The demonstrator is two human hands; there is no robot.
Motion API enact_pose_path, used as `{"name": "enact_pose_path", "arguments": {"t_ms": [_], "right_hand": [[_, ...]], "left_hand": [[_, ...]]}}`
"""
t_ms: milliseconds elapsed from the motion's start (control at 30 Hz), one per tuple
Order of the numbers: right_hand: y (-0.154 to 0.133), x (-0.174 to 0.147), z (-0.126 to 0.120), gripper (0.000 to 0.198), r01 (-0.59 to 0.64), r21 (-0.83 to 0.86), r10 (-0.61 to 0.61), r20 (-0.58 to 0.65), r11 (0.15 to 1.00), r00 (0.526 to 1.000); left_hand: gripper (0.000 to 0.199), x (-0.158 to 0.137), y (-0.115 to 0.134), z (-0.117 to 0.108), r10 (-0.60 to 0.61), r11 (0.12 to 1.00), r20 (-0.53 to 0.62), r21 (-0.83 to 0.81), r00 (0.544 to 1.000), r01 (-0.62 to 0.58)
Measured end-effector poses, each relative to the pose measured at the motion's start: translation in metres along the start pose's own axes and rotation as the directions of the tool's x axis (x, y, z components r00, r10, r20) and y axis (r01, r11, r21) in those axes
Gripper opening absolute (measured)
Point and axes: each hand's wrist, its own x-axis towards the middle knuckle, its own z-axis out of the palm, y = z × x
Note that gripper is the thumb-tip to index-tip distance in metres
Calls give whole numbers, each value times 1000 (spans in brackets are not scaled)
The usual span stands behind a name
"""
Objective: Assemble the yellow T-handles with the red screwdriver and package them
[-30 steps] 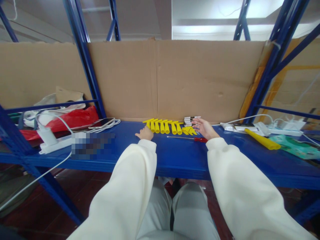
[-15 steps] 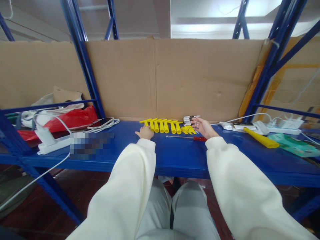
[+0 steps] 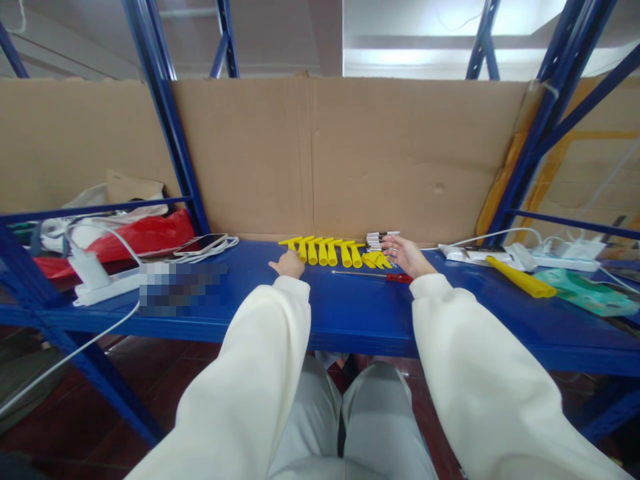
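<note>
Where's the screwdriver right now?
In the head view, right of centre, the screwdriver lies on the blue shelf in front of the yellow pieces, its red handle near the right hand.

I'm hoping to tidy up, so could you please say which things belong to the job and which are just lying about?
Likely part of the work:
row of yellow pieces, at the left hand
small yellow pieces, white sticks and red-handled screwdriver, near the right hand
perhaps the lone yellow piece

Probably just lying about:
phone
red bundle
teal packet

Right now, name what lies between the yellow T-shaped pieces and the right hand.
The head view shows small yellow pieces there, with white-and-black sticks just behind them.
</note>
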Motion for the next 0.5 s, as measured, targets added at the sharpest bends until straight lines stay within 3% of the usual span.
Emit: {"name": "enact_pose_path", "arguments": {"t_ms": [367, 500], "right_hand": [[2, 3, -1, 18, 4, -5, -4, 7, 1000, 1000], [4, 5, -1, 12, 12, -24, -12, -10, 1000, 1000]], "left_hand": [[45, -8, 9, -4, 66, 997, -35, 50, 997, -64], [47, -15, 24, -5, 242, 965, -125, -70, 962, -252]]}}
